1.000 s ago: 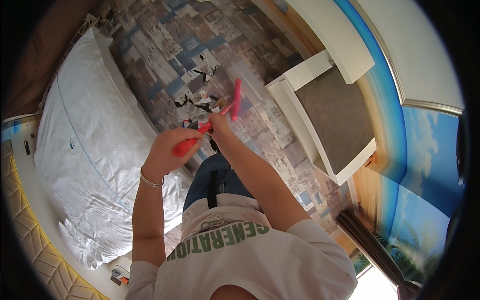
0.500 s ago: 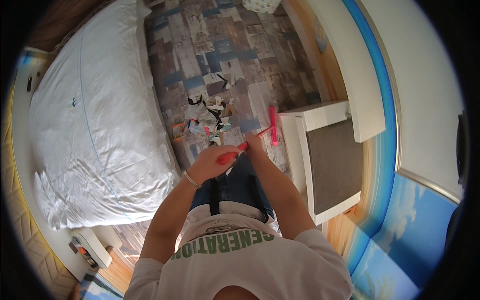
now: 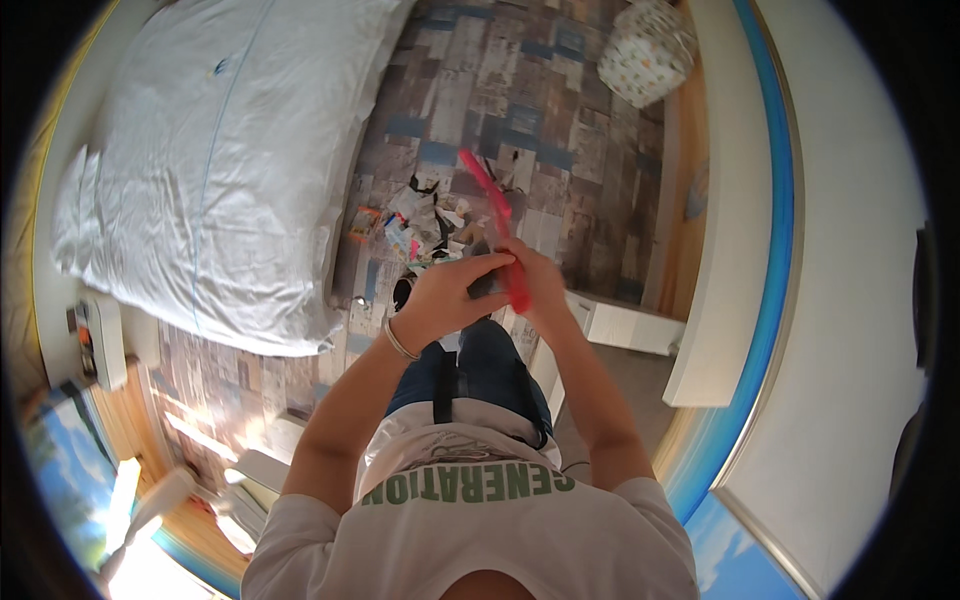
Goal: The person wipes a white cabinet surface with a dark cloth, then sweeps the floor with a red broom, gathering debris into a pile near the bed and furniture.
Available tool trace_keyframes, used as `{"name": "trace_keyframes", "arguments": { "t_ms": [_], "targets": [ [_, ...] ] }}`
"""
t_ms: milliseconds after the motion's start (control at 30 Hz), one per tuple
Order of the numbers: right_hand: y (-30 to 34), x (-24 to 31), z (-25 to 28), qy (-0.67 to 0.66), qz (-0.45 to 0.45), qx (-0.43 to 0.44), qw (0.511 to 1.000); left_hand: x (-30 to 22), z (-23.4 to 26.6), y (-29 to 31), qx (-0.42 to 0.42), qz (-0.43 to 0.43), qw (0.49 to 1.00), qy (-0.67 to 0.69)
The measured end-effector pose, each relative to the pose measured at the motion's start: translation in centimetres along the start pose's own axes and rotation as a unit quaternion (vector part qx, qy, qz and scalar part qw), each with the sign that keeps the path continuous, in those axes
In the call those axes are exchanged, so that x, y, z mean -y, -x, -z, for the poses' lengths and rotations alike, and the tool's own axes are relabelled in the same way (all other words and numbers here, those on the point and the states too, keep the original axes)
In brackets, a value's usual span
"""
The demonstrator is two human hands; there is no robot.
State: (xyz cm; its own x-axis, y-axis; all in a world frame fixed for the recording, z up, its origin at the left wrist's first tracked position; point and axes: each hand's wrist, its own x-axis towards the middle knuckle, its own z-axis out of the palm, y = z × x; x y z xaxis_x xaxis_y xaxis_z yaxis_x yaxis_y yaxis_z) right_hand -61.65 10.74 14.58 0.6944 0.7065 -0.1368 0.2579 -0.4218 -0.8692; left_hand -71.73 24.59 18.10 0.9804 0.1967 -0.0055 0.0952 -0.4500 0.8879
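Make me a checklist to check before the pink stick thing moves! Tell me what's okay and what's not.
1. Right hand on the red handle: ok, it grips it.
2. Left hand on it too: ok, thumb and fingers at the near end.
3. Pink bar head touching the floor: cannot tell.
4. Scraps off the bed: ok, they lie on the floor beside it.
5. Feet well clear of the scraps: not ok, they look close.

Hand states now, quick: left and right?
Left hand: loosely curled at the handle of a red broom-like tool; grip cannot be told.
Right hand: closed, holding that handle.
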Motion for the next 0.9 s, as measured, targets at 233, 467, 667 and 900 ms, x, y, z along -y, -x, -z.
{"name": "trace_keyframes", "arguments": {
  "t_ms": [233, 467, 667, 900],
  "targets": [
    [-1.0, 6.4, 2.5, 0.071, 0.141, -0.041, 0.987, 0.8, -3.6, 3.9, -0.139, 0.26, 0.954, 0.048],
    [-2.1, 5.7, -3.4, -0.02, 0.11, 0.097, 0.989, 3.2, -5.9, 6.2, -0.231, 0.286, 0.927, 0.071],
    [0.2, 4.4, -9.2, -0.062, 0.093, 0.244, 0.963, 8.9, -6.3, 10.7, -0.334, 0.413, 0.846, 0.031],
    [2.1, 4.2, -13.5, -0.015, 0.092, 0.254, 0.963, 15.4, -7.5, 16.1, -0.302, 0.475, 0.826, 0.001]
  ]
}}
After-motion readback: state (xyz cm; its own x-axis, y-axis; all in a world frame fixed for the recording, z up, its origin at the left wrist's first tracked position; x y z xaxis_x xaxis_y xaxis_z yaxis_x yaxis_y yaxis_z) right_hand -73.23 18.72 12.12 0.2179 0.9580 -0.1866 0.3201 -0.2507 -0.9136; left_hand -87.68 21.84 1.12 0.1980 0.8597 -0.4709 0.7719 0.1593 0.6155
